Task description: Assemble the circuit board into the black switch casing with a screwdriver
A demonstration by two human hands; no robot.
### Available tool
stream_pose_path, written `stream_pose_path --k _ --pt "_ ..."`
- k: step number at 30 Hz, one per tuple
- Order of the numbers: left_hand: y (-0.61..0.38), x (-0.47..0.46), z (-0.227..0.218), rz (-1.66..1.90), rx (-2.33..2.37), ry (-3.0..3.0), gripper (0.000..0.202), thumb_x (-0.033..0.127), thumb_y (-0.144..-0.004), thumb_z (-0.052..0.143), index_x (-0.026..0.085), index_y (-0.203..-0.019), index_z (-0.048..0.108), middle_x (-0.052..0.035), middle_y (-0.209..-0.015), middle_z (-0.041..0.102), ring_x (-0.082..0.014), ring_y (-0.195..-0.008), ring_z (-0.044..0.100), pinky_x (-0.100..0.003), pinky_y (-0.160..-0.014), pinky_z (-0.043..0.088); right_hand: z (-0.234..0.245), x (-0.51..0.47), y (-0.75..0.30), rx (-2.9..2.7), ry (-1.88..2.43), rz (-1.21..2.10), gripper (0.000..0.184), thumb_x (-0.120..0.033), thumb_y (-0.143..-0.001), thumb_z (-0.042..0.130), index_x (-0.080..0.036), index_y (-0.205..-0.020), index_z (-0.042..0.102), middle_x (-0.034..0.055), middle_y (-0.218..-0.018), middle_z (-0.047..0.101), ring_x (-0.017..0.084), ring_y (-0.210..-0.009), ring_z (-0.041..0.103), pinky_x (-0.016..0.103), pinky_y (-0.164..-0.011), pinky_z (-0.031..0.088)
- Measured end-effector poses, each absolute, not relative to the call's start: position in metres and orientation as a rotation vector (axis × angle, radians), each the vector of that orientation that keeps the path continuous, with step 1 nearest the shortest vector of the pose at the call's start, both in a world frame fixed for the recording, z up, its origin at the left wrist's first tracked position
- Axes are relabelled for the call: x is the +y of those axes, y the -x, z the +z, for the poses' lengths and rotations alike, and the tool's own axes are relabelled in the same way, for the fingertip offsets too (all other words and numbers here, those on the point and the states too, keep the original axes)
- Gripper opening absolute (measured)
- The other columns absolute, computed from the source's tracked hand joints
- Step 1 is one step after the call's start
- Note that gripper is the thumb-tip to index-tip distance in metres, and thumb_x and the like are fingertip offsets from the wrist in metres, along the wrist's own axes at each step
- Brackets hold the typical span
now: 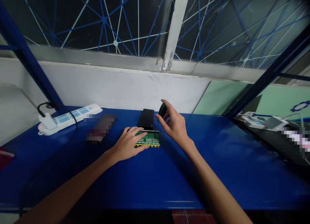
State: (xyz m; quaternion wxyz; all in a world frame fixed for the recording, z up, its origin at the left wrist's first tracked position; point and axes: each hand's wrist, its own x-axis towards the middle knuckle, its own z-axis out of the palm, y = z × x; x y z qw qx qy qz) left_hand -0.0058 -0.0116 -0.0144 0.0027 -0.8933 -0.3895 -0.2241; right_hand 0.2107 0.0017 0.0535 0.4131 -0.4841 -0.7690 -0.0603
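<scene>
A green circuit board (153, 139) with a yellow strip of connectors along its near edge rests on the blue table. My left hand (130, 143) grips its left side, fingers over the top and thumb along the near edge. Above the board's right part, my right hand (174, 123) holds a screwdriver (162, 110) by its dark green and black handle. The thin shaft points down, its tip at the far right part of the board; whether it sits in a screw is too small to tell. Just behind the board lies a black box-shaped case (146, 118).
A white power strip (72, 116) with a plugged-in adapter and black cable lies at the back left. Near it is a blurred phone-like object (101, 128). Papers and other items (266, 122) fill the right end of the blue table (145, 182). Blue frame posts rise on both sides.
</scene>
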Motion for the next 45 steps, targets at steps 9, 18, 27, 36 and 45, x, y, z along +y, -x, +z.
stream_pose_path --k 9,18,27,36,45 --pt "0.007 -0.011 -0.015 -0.738 -1.197 2.801 0.045 0.050 -0.087 0.059 0.024 -0.124 0.059 -0.0104 -0.131 0.056 -0.0309 -0.121 0.050 -0.052 -0.099 0.037 0.053 0.001 -0.211 -1.934 1.240 -0.137 0.050 -0.036 -0.094 0.040 -0.021 -0.142 0.036 0.0072 -0.085 0.070 0.018 -0.056 0.061 0.033 -0.055 0.047" --pt "0.006 -0.012 -0.014 -0.737 -1.204 2.800 0.044 0.049 -0.088 0.058 0.024 -0.125 0.059 -0.0107 -0.132 0.056 -0.0310 -0.121 0.050 -0.052 -0.100 0.037 0.057 0.000 -0.213 -1.965 1.235 -0.082 0.051 -0.034 -0.094 0.040 -0.021 -0.143 0.032 0.0082 -0.090 0.070 0.017 -0.058 0.061 0.032 -0.056 0.047" --pt "0.007 -0.011 -0.017 -0.726 -1.205 2.797 0.046 0.051 -0.088 0.058 0.024 -0.125 0.059 -0.0104 -0.131 0.056 -0.0311 -0.121 0.050 -0.052 -0.100 0.037 0.063 -0.005 -0.212 -2.005 1.207 -0.024 0.048 -0.035 -0.092 0.043 -0.022 -0.138 0.037 0.0045 -0.086 0.069 0.016 -0.057 0.061 0.031 -0.057 0.048" --pt "0.006 -0.012 -0.014 -0.700 -1.215 2.791 0.045 0.049 -0.087 0.060 0.022 -0.124 0.059 -0.0110 -0.133 0.056 -0.0308 -0.122 0.050 -0.051 -0.099 0.037 0.064 -0.004 -0.214 -1.998 1.249 -0.091 0.044 -0.043 -0.093 0.044 -0.020 -0.131 0.043 0.0065 -0.085 0.069 0.019 -0.061 0.063 0.034 -0.059 0.046" --pt "0.007 -0.011 -0.014 -0.659 -1.215 2.785 0.047 0.049 -0.088 0.060 0.022 -0.126 0.057 -0.0113 -0.134 0.054 -0.0306 -0.123 0.048 -0.051 -0.100 0.036 0.067 -0.007 -0.212 -2.034 1.209 -0.106 0.041 -0.043 -0.095 0.043 -0.019 -0.128 0.046 0.0070 -0.088 0.070 0.018 -0.061 0.063 0.032 -0.060 0.045"
